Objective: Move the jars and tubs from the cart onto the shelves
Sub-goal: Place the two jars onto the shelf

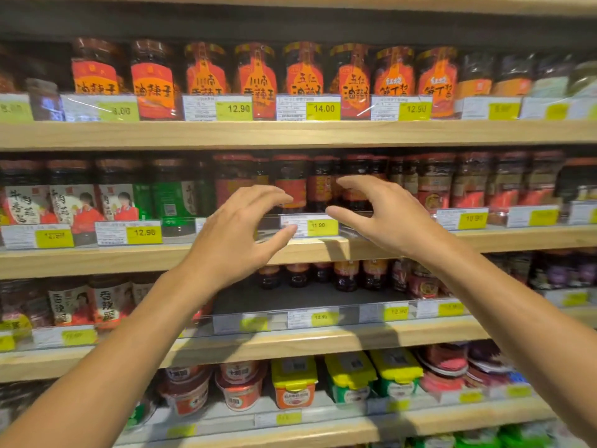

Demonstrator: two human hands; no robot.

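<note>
Head cam: jars [318, 185] sit mid-frame on 2nd shelf [97, 260], dark glass w/ red labels, packed touching, set back from the lip. Cart not in view.

Left hand [235, 234] and right hand [384, 211] both empty, fingers curled apart in claw shape, just in front of the jars, not touching as far as I can tell.

Risk, imo: glass is smooth and round, rows tight. A fingertip nudge could knock a neighbour over or push the row back. Clear plastic rail w/ price tag [318, 225] sits under the hands and could snag them.

Tubs [240, 386], bottom centre: squat plastic, film lids.
</note>
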